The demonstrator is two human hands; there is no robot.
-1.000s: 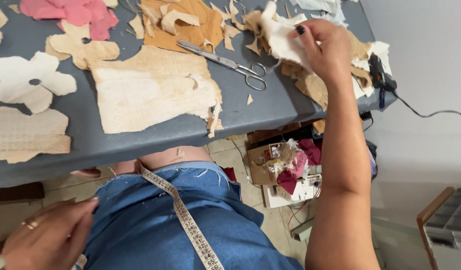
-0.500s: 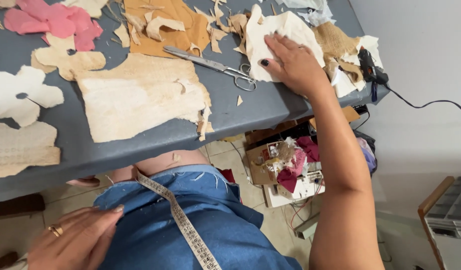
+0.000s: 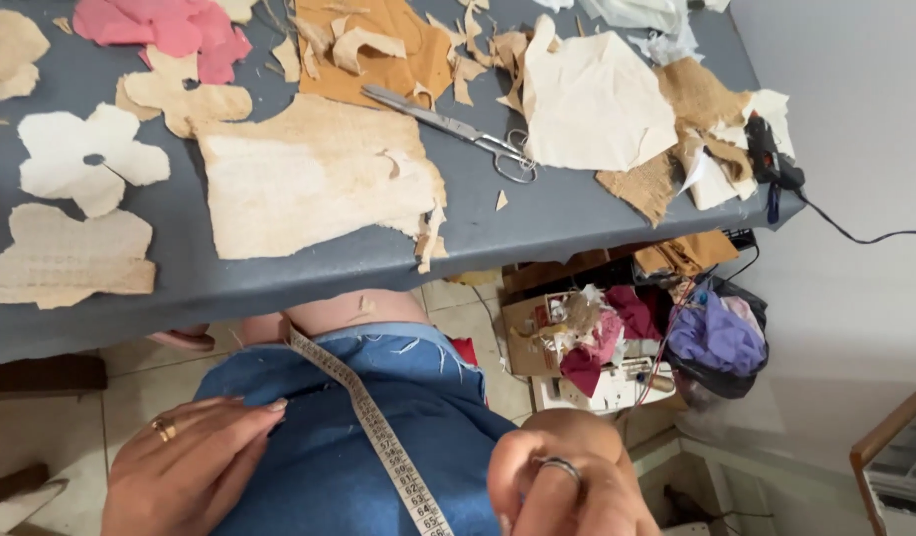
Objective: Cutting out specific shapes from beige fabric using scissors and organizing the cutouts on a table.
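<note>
Home sewing or craft workspace. Grey surface [image 3: 279, 283] littered with cut fabric: burlap sheet [image 3: 314, 179], flower-shaped cutouts [image 3: 85, 159], pink piece [image 3: 165, 25], offcuts. Scissors [image 3: 453, 129] among them, glue gun [image 3: 766, 154] at the edge. Measuring tape [image 3: 373, 427] across the lap. Box of fabric scraps [image 3: 577, 337] on tiled floor [image 3: 468, 318].

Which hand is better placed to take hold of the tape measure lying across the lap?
Probably the right. The right hand sits beside the tape measure near its lower end, fingers curled. The left hand lies flat on the blue denim, farther from the tape.
</note>
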